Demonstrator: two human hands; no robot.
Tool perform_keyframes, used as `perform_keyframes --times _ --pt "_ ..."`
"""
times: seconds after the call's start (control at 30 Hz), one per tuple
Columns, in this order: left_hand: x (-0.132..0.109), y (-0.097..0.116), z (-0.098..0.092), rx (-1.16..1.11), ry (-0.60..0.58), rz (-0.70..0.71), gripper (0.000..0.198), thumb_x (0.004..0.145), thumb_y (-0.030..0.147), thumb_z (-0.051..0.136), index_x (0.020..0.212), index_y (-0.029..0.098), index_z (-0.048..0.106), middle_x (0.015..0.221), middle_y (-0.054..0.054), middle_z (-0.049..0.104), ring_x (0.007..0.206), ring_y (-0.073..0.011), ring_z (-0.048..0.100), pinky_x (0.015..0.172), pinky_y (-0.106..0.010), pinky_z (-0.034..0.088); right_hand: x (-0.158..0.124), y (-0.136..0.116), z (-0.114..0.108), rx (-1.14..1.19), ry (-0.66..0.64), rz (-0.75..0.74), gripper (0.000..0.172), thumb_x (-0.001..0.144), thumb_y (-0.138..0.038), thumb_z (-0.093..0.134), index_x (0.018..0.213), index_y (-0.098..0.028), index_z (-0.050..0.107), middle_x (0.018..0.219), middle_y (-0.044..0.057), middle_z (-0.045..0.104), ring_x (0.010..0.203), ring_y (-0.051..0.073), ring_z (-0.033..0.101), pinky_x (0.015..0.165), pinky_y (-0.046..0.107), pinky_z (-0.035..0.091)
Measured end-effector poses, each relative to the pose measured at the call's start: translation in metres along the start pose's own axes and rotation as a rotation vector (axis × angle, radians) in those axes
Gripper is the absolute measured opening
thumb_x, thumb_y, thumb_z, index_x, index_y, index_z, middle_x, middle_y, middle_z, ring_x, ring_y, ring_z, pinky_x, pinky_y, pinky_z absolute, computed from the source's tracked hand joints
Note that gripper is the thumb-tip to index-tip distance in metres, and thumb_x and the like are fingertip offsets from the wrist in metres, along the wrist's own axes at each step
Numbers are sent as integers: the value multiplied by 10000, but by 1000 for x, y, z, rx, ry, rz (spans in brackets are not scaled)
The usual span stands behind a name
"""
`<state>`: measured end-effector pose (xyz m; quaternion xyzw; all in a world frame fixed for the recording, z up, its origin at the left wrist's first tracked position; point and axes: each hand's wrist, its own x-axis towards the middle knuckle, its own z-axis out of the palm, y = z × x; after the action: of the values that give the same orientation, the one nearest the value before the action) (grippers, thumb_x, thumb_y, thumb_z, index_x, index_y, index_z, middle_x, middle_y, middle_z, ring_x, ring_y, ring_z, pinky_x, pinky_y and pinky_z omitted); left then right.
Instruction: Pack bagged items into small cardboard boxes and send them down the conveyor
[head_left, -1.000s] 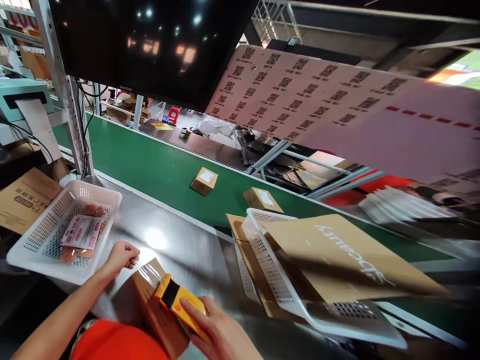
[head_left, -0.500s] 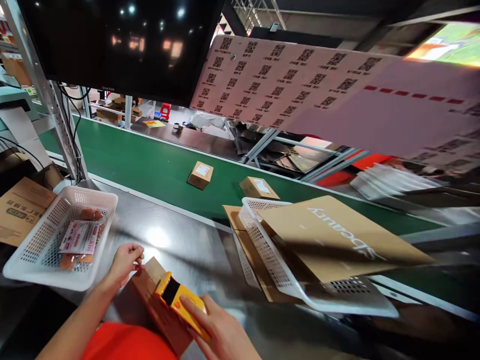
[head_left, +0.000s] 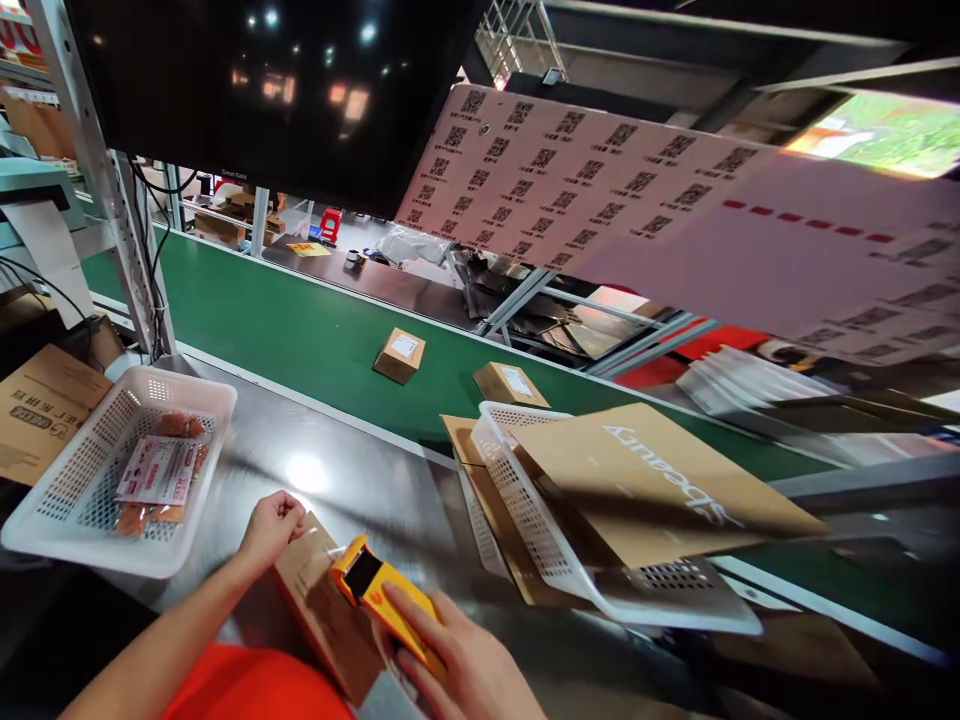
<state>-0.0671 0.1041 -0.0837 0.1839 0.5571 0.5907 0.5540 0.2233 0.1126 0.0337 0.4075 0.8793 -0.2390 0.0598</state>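
A yellow tape dispenser (head_left: 401,605) is in my right hand (head_left: 472,650), its head just above the top of a brown cardboard box (head_left: 330,605). The box lies at a slant on the metal bench, close to my body. A shiny strip of clear tape (head_left: 339,552) shows by the dispenser's head. My left hand (head_left: 276,528) has its fingers curled together at the box's far left corner. What these fingers pinch, if anything, is hidden.
A white basket (head_left: 217,440) with packaged goods (head_left: 161,475) stands left. To the right, another white basket (head_left: 525,515) holds flat cardboard (head_left: 645,470). Two small boxes, a nearer-left box (head_left: 400,355) and a right one (head_left: 510,384), sit on the green conveyor (head_left: 300,330). A monitor (head_left: 262,100) hangs overhead.
My left hand has moved right and closer against the box's far corner. The tape dispenser in my right hand has shifted slightly right, and more of the box top shows.
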Motion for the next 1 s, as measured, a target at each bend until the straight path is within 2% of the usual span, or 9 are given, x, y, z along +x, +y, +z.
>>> perform_keyframes --times 0.1,0.23,0.3,0.37,0.47,0.67,0.83,1.0 --pt "1 -3 0 19 -12 22 459 594 529 871 678 169 598 532 61 532 485 -70 484 494 -202 367 -10 1 19 49 48 -18 548 1029 -479 441 1562 -377 518 1146 118 674 944 268 710 836 376 568" --pt "9 1 -11 52 -9 8 474 641 580 829 731 164 618 611 44 568 494 -71 501 552 -260 525 -6 -5 54 -34 -43 13 605 950 -396 554 1554 -398 522 1188 128 676 964 302 724 843 408 584" --pt "16 5 -18 98 -7 11 436 639 538 829 724 156 638 633 31 588 506 -84 530 568 -291 574 -1 -12 61 -108 -104 55 636 903 -359 595 1537 -385 545 1203 142 675 951 322 731 830 418 586" --pt "22 10 -23 154 -5 30 381 628 479 828 702 149 652 620 28 591 498 -90 539 534 -275 568 4 -21 57 -131 -134 59 621 929 -358 568 1549 -360 533 1229 158 666 961 330 731 841 417 581" --pt "31 17 -28 225 1 60 306 639 415 808 685 150 661 606 27 595 488 -93 539 486 -249 545 11 -37 39 -127 -166 49 610 981 -371 506 1589 -349 473 1260 166 648 999 336 725 875 425 568" --pt "45 20 -51 297 29 72 308 666 442 768 717 155 668 604 33 583 498 -103 545 500 -260 560 31 -62 16 -159 -183 66 606 995 -360 497 1599 -365 445 1252 149 639 1003 317 712 851 391 534" --pt "59 0 -67 342 33 19 339 653 489 748 683 175 624 605 28 575 486 -107 525 511 -284 555 49 -81 5 -212 -231 119 579 1003 -370 484 1582 -388 470 1224 151 656 1014 350 731 827 408 524" --pt "56 -36 -64 430 23 -21 336 677 514 710 678 197 598 607 23 579 502 -125 529 532 -280 508 58 -89 -4 -229 -273 128 572 1004 -376 495 1576 -393 479 1227 143 668 1028 337 737 827 381 511"
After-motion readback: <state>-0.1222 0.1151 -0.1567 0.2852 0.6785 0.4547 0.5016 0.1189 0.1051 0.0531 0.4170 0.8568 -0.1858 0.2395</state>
